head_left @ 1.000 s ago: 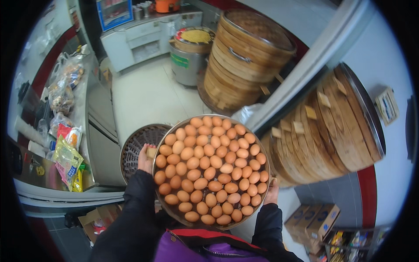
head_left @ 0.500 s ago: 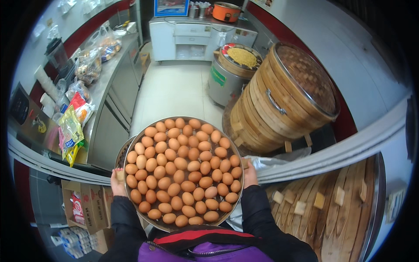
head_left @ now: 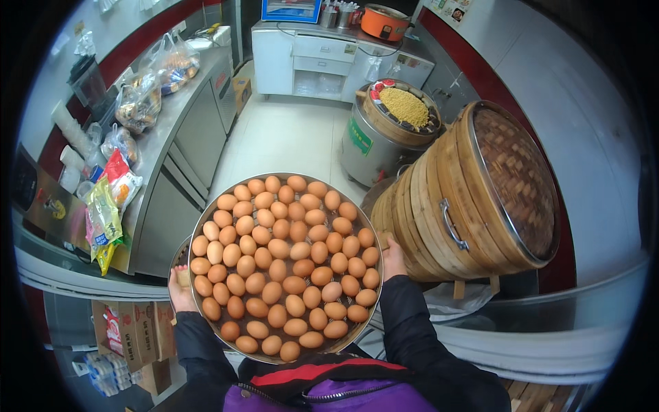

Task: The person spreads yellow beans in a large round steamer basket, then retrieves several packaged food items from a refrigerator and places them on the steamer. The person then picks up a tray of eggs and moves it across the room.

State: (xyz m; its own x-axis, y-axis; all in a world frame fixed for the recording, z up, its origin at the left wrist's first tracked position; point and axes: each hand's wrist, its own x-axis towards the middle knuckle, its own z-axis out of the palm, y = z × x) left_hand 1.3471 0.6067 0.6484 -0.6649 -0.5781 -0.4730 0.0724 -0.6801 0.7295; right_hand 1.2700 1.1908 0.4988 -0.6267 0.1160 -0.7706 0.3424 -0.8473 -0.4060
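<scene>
Between my two hands I hold a round steamer tray (head_left: 283, 174) with a metal rim, in front of my body. Brown eggs (head_left: 278, 248), many in one layer, fill most of it. My left hand (head_left: 182, 292) is closed around a pale wooden handle block on the tray's left side. My right hand (head_left: 393, 259) grips the right side, where its fingers are partly hidden. Another curved rim (head_left: 180, 251) shows from beneath the tray at the left. Just beyond my right hand leans a tall stack of bamboo steamers (head_left: 436, 206) with a woven lid (head_left: 515, 182).
A steel counter (head_left: 154, 161) along the left carries bags and cups. Ahead, a metal drum (head_left: 358, 145) bears a tray of yellow grains (head_left: 403, 108). White cabinets (head_left: 274, 65) stand at the back. Cardboard boxes (head_left: 141, 336) lie at lower left. A pale sill (head_left: 528, 347) crosses beside me.
My view has shifted forward past the sill. The steamer stack is now nearer my right hand, and the wooden boards at lower right have mostly left view. Both hands keep hold of the tray.
</scene>
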